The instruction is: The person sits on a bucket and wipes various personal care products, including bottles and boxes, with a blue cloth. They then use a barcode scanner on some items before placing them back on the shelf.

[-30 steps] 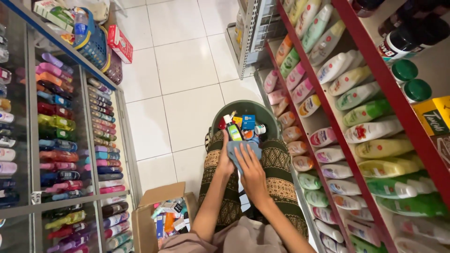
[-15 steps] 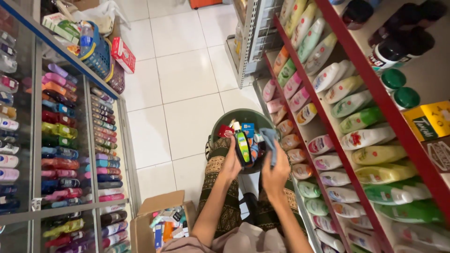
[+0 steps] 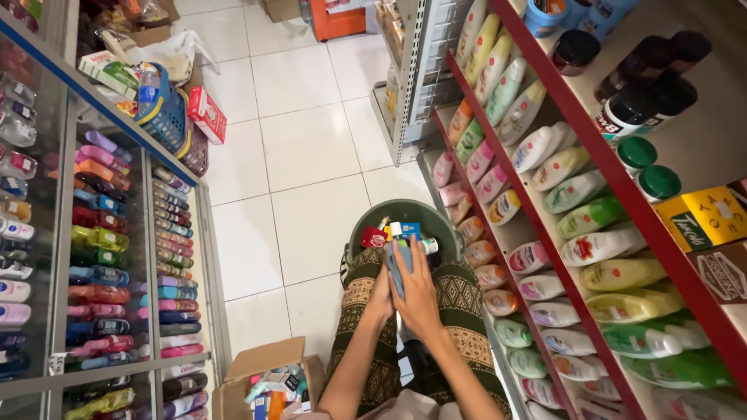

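My left hand [image 3: 379,299] and my right hand [image 3: 418,294] are pressed together over my lap, above patterned green trousers. Between them is a blue-grey cloth [image 3: 395,266], which my right hand covers and presses. The cloth is wrapped around a small bottle that my left hand holds from below; the bottle is almost entirely hidden. Just beyond my fingertips stands a green bucket [image 3: 364,224] filled with several small packaged products, among them a red one [image 3: 372,237] and a blue one [image 3: 410,231].
A red-edged shelf unit [image 3: 622,190] on the right holds rows of lotion bottles and dark jars. A glass cabinet [image 3: 101,257] of small bottles lines the left. An open cardboard box [image 3: 261,359] sits by my left knee. A blue basket [image 3: 167,120] stands on the white tiled floor.
My hands have drawn back toward my lap and closed together. The green and black bottle seen in my left hand half a second ago is now covered by the cloth and my right hand.
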